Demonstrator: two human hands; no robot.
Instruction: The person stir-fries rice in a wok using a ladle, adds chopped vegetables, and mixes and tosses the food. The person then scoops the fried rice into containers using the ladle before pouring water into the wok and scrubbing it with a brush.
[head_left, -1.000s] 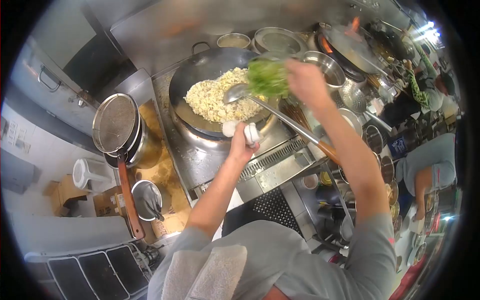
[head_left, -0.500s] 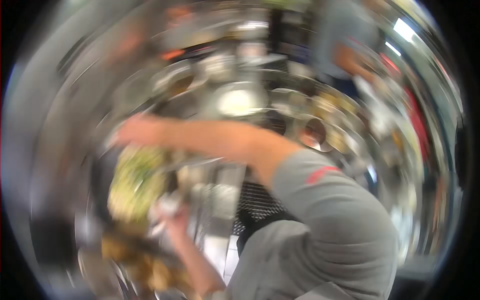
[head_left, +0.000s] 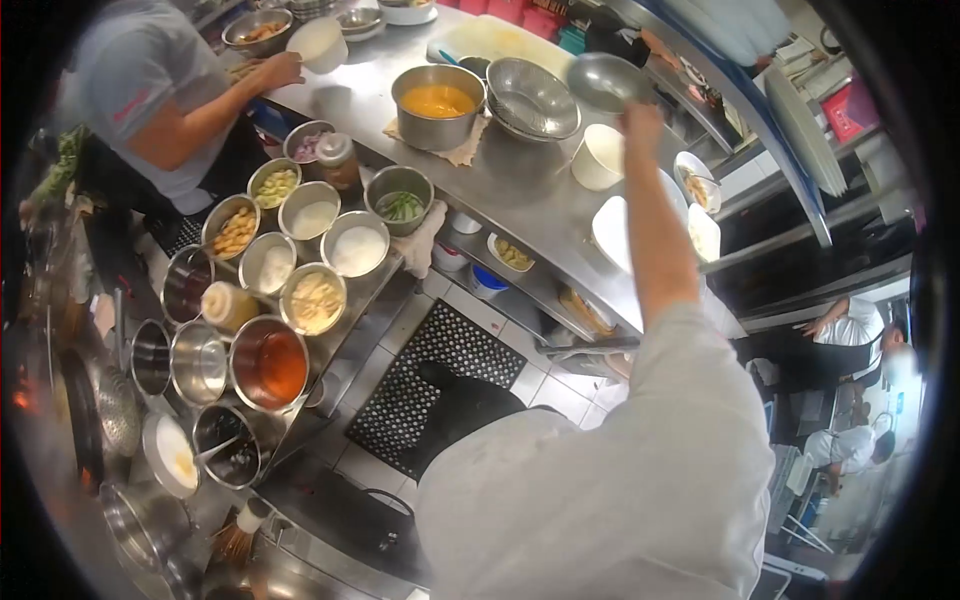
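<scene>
Stainless prep counter (head_left: 525, 185) now spans forward view, where wok was. We have shifted right hand (head_left: 642, 125) to rim of steel bowl (head_left: 603, 82); blur hides fingers, grip cannot be told. Bowl just beside perforated colander (head_left: 530, 95), near white tub (head_left: 598, 160). Our left hand out of view

White tub (head_left: 598, 157) noted upright, just below and left of the fingers (head_left: 640, 114). Colander (head_left: 533, 98) farther left of them; beyond it, a pot (head_left: 437, 128) of orange liquid, seated on a cloth (head_left: 467, 150). Cutting board (head_left: 490, 40) observed above and left. Co-worker (head_left: 165, 110) stands well apart, far left. Floor mat (head_left: 435, 385) lies well below and left. Stacked plates (head_left: 800, 130) found to the right, tilted in view.
</scene>
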